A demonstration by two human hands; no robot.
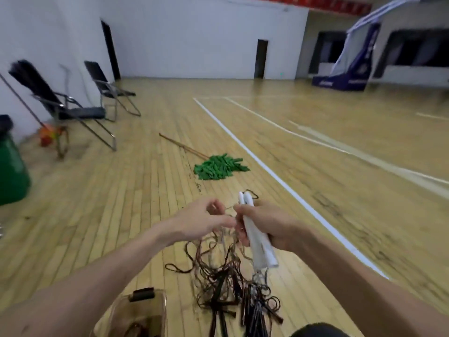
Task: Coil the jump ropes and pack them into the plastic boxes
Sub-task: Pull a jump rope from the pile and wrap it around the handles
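Head view, going left to right: a clear plastic box (126,310) with a dark latch sits on the wooden floor (121,190) at the near left. Something dark is inside it, too blurry to name

The left hand (204,220) is up over the floor, and its thumb and fingertips look pinched on one thin strand of cord (218,276). It's smeared by motion, so I'm only fairly sure of that. The rest of the cord drops from both hands into a loose brown-black tangle, which lies on the boards just right of the box

My read on the rope: light, totally floppy, thin, and keen to snag on itself. So I'd guide it strand by strand with fingertips and not grab a bunch. The stiff part is the pair of white handles (255,234), and that's the sensible place to hold

That's where the right hand (272,227) is, fist wrapped firmly round both handles side by side, their tips poking out above the fingers. A green mop (218,166) lies further out, well apart from all this
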